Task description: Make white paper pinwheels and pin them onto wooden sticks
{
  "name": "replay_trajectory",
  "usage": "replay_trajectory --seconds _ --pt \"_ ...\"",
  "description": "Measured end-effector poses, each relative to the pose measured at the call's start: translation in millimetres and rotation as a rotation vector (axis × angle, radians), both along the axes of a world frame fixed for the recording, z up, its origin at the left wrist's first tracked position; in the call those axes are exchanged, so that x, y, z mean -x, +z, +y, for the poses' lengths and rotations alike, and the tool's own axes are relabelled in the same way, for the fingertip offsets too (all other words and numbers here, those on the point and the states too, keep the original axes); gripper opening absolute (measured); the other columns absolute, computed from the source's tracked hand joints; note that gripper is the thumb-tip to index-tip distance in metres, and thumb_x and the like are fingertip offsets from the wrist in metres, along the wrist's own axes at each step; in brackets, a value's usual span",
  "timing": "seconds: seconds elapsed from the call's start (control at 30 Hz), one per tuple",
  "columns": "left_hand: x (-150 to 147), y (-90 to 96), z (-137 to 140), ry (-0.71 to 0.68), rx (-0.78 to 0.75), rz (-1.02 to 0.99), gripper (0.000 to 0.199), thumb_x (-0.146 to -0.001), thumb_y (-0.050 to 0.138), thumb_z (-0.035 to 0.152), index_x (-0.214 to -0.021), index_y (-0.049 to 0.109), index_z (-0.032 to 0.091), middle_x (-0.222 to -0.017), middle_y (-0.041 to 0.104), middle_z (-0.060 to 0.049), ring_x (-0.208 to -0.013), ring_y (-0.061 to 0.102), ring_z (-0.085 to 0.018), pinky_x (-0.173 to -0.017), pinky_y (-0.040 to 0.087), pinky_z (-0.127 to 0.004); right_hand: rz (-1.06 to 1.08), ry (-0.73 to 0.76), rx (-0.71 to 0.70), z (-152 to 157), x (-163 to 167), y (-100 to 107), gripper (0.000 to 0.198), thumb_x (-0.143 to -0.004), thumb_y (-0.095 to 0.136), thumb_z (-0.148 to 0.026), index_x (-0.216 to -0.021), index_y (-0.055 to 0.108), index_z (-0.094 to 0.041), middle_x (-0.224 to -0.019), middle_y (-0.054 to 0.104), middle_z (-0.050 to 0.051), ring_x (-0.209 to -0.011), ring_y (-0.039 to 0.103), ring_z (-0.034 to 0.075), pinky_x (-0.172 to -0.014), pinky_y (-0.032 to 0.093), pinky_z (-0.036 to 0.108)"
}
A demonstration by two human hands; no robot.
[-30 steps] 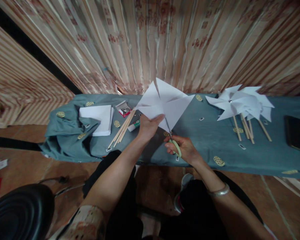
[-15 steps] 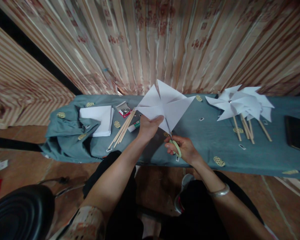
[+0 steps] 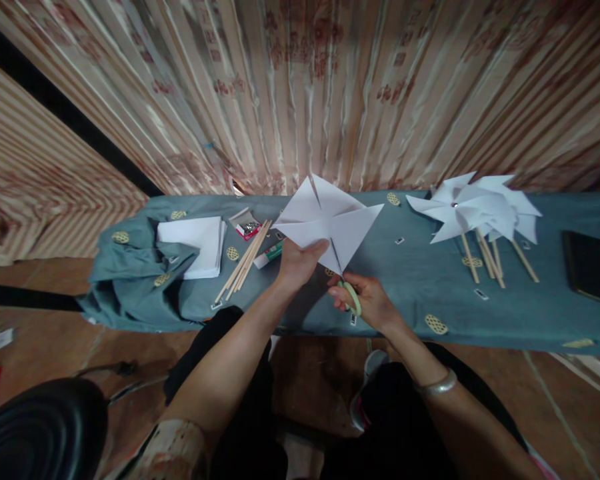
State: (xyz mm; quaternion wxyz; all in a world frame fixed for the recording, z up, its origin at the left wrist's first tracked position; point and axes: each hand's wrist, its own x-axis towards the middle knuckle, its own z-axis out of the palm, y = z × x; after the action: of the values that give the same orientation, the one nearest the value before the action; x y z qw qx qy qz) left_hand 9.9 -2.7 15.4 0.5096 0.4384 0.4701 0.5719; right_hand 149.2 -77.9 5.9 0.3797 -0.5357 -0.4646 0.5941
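My left hand [image 3: 301, 263] grips a white paper square [image 3: 353, 230] by its lower left part, thumb on top. Slits run inward from the paper's corners toward its middle. My right hand [image 3: 363, 297] is closed round the pale green handles of a pair of scissors [image 3: 353, 298]. The blades meet the paper's near corner, at the outer end of a slit there; most of their length is hard to see. Just left of the paper are several wooden sticks [image 3: 243, 263] and a green and white tube or stick [image 3: 270, 255].
A stack of white paper [image 3: 195, 243] lies left on the green tablecloth [image 3: 400, 293]. Near it is an open small box [image 3: 247, 225] with shiny bits inside. Several white paper pinwheels [image 3: 473, 210] on sticks lie to the right, beside a dark tablet-like object [image 3: 593, 267]. A striped curtain [image 3: 300, 100] hangs behind.
The scissors have drawn back from the slit to the paper's near corner. The paper has shifted slightly down and toward me, with my left hand still on it.
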Motion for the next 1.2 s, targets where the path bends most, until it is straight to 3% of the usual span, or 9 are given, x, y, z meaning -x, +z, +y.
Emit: replay_trajectory --seconds 0.4,0.8,1.2 --pt "-2 5.3 -8 -0.068 0.053 0.051 0.013 -0.061 0.073 0.015 -0.068 0.062 0.017 -0.066 0.065 0.001 -0.060 0.057 -0.014 -0.058 0.048 -0.026 0.010 -0.022 -0.004 0 -3 -5 0.050 -0.055 0.084 -0.062 -0.074 0.068 -0.018 -0.053 0.066 -0.001 -0.046 0.058 0.012 -0.049 0.048 0.025" --pt "-2 8.0 -9 -0.062 0.078 0.028 0.019 -0.059 0.074 0.018 -0.075 0.063 0.017 -0.072 0.068 -0.001 -0.065 0.062 -0.017 -0.063 0.051 -0.030 0.045 -0.064 0.052 1 -1 2 0.049 -0.048 0.088 -0.059 -0.067 0.067 -0.018 -0.049 0.063 -0.002 -0.043 0.053 0.010 -0.047 0.044 0.024" --pt "-5 9.0 -14 -0.086 0.120 0.039 0.016 -0.062 0.075 0.016 -0.074 0.065 0.017 -0.074 0.070 -0.003 -0.068 0.064 -0.019 -0.064 0.052 -0.031 0.028 -0.045 -0.015 1 -4 -2 0.047 -0.053 0.085 -0.061 -0.062 0.066 -0.019 -0.051 0.065 0.000 -0.045 0.056 0.012 -0.048 0.047 0.024"
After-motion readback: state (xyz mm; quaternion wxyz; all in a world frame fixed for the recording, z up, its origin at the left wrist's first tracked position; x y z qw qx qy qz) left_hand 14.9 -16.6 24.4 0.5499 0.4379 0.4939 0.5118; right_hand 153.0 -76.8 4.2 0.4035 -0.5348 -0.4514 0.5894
